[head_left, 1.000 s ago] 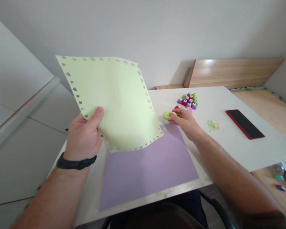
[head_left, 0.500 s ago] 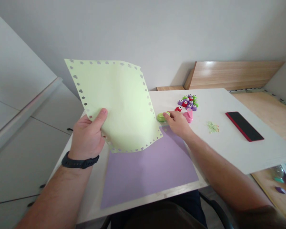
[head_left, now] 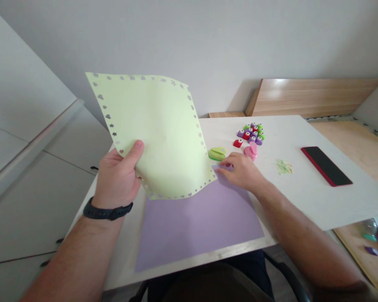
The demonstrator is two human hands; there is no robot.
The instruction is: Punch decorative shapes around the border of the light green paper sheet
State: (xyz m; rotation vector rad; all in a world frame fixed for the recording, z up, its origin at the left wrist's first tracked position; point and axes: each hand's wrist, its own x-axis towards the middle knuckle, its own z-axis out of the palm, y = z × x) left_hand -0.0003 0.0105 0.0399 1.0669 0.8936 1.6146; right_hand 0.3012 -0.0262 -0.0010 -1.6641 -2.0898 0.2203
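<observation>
My left hand (head_left: 118,174) grips the lower left edge of a pale green paper sheet (head_left: 159,134), holding it up off the table. Small punched stars, hearts and flowers run along the sheet's edges. My right hand (head_left: 241,170) rests with its fingers at the top corner of a lilac paper sheet (head_left: 198,224), holding nothing I can make out. A speck of red shows beneath the fingers. Just beyond them lie a green craft punch (head_left: 216,153), a pink craft punch (head_left: 250,151) and a red craft punch (head_left: 238,143).
Several more small punches in purple, red and green stand grouped on the white table (head_left: 290,201). To their right lie green paper scraps (head_left: 284,167) and a red-cased phone (head_left: 326,166). A white cabinet (head_left: 34,105) stands left; a wooden board (head_left: 311,96) leans behind.
My right hand has let go of the green punch and moved down and right onto the lilac sheet's corner. The green punch now lies flat and apart from my fingers. My left hand still holds the green sheet up.
</observation>
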